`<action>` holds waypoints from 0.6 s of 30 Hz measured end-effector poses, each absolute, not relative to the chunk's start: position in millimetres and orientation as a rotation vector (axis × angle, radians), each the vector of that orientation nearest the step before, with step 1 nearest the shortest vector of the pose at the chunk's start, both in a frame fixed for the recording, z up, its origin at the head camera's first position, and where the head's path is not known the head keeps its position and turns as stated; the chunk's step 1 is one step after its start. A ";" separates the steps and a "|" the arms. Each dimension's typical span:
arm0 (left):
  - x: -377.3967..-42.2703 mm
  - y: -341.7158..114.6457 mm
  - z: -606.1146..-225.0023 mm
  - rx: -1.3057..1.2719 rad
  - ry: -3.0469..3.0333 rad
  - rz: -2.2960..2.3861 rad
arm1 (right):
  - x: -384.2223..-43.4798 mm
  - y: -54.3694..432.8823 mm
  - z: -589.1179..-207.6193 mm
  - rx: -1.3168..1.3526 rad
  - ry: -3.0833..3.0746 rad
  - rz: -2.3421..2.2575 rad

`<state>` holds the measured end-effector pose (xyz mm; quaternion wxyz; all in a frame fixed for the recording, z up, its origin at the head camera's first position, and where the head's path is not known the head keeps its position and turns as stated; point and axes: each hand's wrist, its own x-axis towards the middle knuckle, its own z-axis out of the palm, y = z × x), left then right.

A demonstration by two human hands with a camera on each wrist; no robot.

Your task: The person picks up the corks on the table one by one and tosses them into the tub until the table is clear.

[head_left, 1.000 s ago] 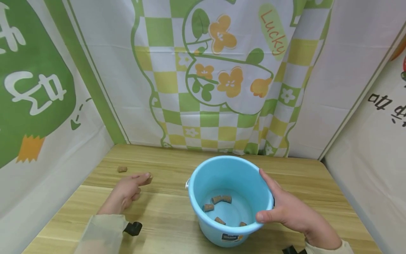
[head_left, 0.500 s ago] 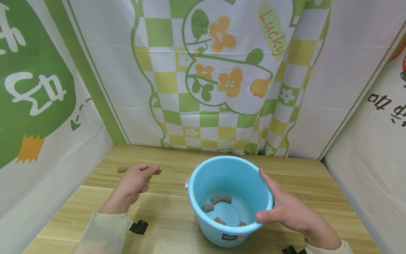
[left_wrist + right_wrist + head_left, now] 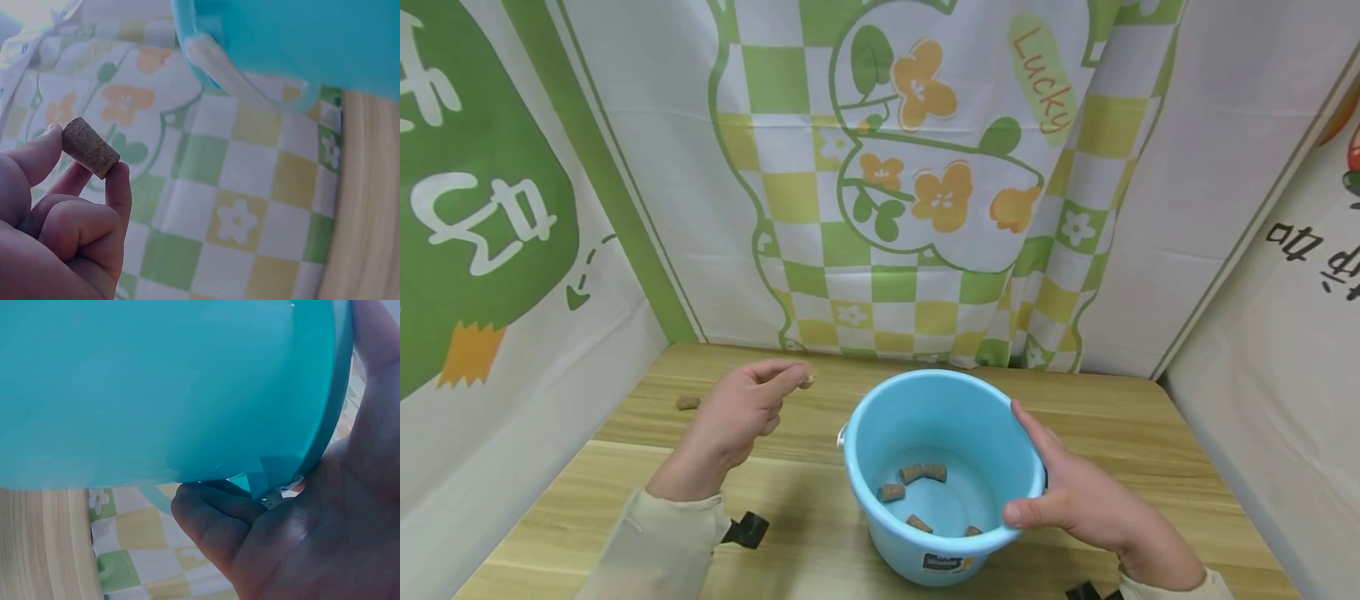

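Note:
Between thumb and fingertips my left hand (image 3: 737, 417) pinches a cork (image 3: 91, 147), held above the table to the left of the bucket. The light blue bucket (image 3: 945, 546) stands upright on the table, several corks (image 3: 892, 492) lying on its floor. At its right side my right hand (image 3: 1082, 500) grips the rim, thumb at the near edge; in the right wrist view the curled fingers (image 3: 212, 515) lie against the outer wall. One more cork (image 3: 688, 402) rests on the table behind the left wrist, near the far left.
The wooden table (image 3: 805, 475) ends at a checked, flowered cloth (image 3: 865, 292) hanging behind it. Printed cloth walls stand left and right. The bucket's white handle (image 3: 231, 72) hangs down its side in the left wrist view.
My left hand has lifted the cork and carried it right and away from me, nearer the bucket. The right hand and bucket have stayed in place.

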<state>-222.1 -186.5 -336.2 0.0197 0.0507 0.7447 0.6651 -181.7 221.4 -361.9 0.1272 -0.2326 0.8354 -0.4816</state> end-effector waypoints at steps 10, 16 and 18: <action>-217.5 -157.4 -307.1 0.330 2.391 1.992 | -182.1 222.4 -363.3 -0.699 2.449 -1.400; -212.5 -138.6 -294.6 0.414 2.572 1.810 | -182.3 222.5 -363.6 -0.701 2.446 -1.402; -211.5 -132.0 -291.8 0.447 2.609 1.759 | -182.4 222.2 -363.5 -0.693 2.435 -1.408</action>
